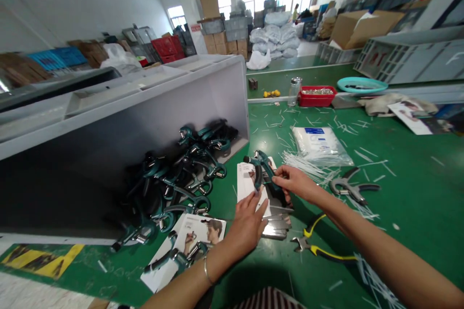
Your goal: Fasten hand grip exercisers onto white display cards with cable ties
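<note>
A teal and black hand grip strengthener (267,168) lies over a printed backing card (245,179), with a stack of cards (277,227) beneath. My right hand (294,182) is closed on its right handle, thumb and fingers pinching it. My left hand (248,222) lies with fingers outstretched across the card's lower part, fingertips by the black left handle. Below my left forearm, another grip strengthener (179,257) rests on cards (201,231) showing a printed person. Many more grip strengtheners (195,159) are heaped at the mouth of the tipped grey crate (232,87).
Yellow-handled pliers (313,246) and grey-handled cutters (353,186) lie right of my hands. White cable ties (308,169) sit by their plastic bag (321,142). Farther back are a glass jar (294,91), a red tray (317,96) and a turquoise plate (362,85).
</note>
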Available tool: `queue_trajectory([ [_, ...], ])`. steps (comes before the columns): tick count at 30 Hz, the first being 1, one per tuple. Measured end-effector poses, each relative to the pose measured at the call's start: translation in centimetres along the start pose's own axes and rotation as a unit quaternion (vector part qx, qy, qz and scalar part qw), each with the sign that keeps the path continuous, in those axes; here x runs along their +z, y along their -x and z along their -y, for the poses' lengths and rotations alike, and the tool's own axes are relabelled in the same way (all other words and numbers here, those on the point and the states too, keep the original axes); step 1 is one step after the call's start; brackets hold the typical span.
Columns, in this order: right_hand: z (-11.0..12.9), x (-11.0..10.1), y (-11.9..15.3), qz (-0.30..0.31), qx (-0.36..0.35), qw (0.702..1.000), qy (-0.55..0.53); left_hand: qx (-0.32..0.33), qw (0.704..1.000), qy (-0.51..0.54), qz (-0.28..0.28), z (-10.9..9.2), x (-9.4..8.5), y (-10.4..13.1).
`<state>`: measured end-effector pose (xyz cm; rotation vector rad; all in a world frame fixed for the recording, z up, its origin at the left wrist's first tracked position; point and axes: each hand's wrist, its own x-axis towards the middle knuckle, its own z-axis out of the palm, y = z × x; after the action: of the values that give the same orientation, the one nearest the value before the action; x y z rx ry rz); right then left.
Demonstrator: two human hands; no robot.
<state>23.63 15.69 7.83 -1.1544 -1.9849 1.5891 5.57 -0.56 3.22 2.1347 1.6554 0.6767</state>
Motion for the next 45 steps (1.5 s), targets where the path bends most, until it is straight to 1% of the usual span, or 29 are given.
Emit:
queue_trajectory([
  [1, 0.3, 0.2, -0.1, 0.012, -0.002, 0.999, 0.03, -0.014, 0.999, 0.027, -0.019, 0.1, 0.0, -0.3],
  [2, 0.4, 0.2, 0.0, 0.021, -0.005, 0.998, 0.062, -0.038, 0.996, 0.056, -0.053, 0.4, -0.2, -0.5],
  [3, 0.5, 0.3, 0.0, 0.028, -0.007, 0.995, 0.093, -0.069, 0.989, 0.085, -0.1, 1.0, -0.6, -0.7],
  [5, 0.3, 0.3, 0.4, 0.035, -0.003, 0.99, 0.139, -0.131, 0.963, 0.133, -0.194, 2.4, -1.6, -1.2],
  [6, 0.0, 0.5, 0.6, 0.039, 0.001, 0.987, 0.157, -0.145, 0.954, 0.15, -0.217, 3.1, -2.1, -1.4],
  [7, -0.3, 0.8, 0.9, 0.037, 0.002, 0.983, 0.179, -0.142, 0.952, 0.161, -0.217, 3.8, -2.6, -1.7],
  [9, -0.9, 1.6, 1.9, 0.015, -0.013, 0.971, 0.237, -0.105, 0.965, 0.162, -0.176, 4.7, -3.0, -2.3],
  [11, -1.3, 2.5, 3.1, -0.03, -0.037, 0.95, 0.307, -0.062, 0.978, 0.142, -0.138, 5.3, -3.2, -2.8],
  [12, -1.3, 2.8, 3.8, -0.059, -0.05, 0.937, 0.34, -0.048, 0.982, 0.131, -0.128, 5.4, -3.2, -3.2],
  [15, -0.9, 3.4, 5.3, -0.121, -0.111, 0.905, 0.393, -0.041, 0.984, 0.103, -0.136, 5.6, -3.5, -4.6],
  [16, -0.7, 3.4, 5.4, -0.127, -0.14, 0.899, 0.395, -0.042, 0.984, 0.095, -0.146, 5.6, -3.6, -5.4],
  [18, -0.4, 3.4, 5.0, -0.114, -0.191, 0.894, 0.389, -0.038, 0.982, 0.092, -0.158, 5.4, -3.6, -7.2],
  [21, -0.7, 3.7, 3.3, -0.1, -0.218, 0.895, 0.376, -0.032, 0.981, 0.146, -0.126, 4.9, -2.9, -9.7],
  [23, -1.2, 4.0, 2.3, -0.108, -0.222, 0.899, 0.362, -0.036, 0.974, 0.195, -0.109, 4.6, -2.2, -10.4],
  [26, -1.7, 4.3, 1.6, -0.102, -0.233, 0.906, 0.338, -0.061, 0.964, 0.23, -0.114, 4.3, -1.2, -10.0],
  [29, -1.6, 4.6, 1.9, -0.085, -0.238, 0.907, 0.337, -0.085, 0.956, 0.246, -0.132, 4.3, -0.7, -9.2],
  [31, -1.5, 4.8, 2.0, -0.086, -0.23, 0.907, 0.343, -0.087, 0.953, 0.255, -0.139, 4.4, -0.5, -8.9],
  [33, -1.5, 4.9, 1.8, -0.098, -0.222, 0.913, 0.328, -0.09, 0.952, 0.258, -0.139, 4.5, -0.3, -8.9],
  [35, -1.9, 5.0, 1.2, -0.12, -0.215, 0.926, 0.285, -0.092, 0.951, 0.259, -0.14, 4.6, -0.2, -9.0],
  [38, -2.8, 4.8, -0.2, -0.152, -0.2, 0.95, 0.187, -0.083, 0.953, 0.255, -0.141, 4.8, -0.2, -9.0],
  [41, -3.4, 4.5, -1.4, -0.178, -0.179, 0.962, 0.104, -0.075, 0.955, 0.25, -0.141, 4.8, -0.2, -8.9],
  [43, -3.5, 4.3, -1.8, -0.187, -0.168, 0.964, 0.081, -0.08, 0.953, 0.254, -0.145, 4.9, -0.2, -8.9],
  [45, -3.5, 4.1, -1.8, -0.181, -0.158, 0.967, 0.087, -0.087, 0.949, 0.264, -0.15, 4.9, -0.1, -9.0],
])
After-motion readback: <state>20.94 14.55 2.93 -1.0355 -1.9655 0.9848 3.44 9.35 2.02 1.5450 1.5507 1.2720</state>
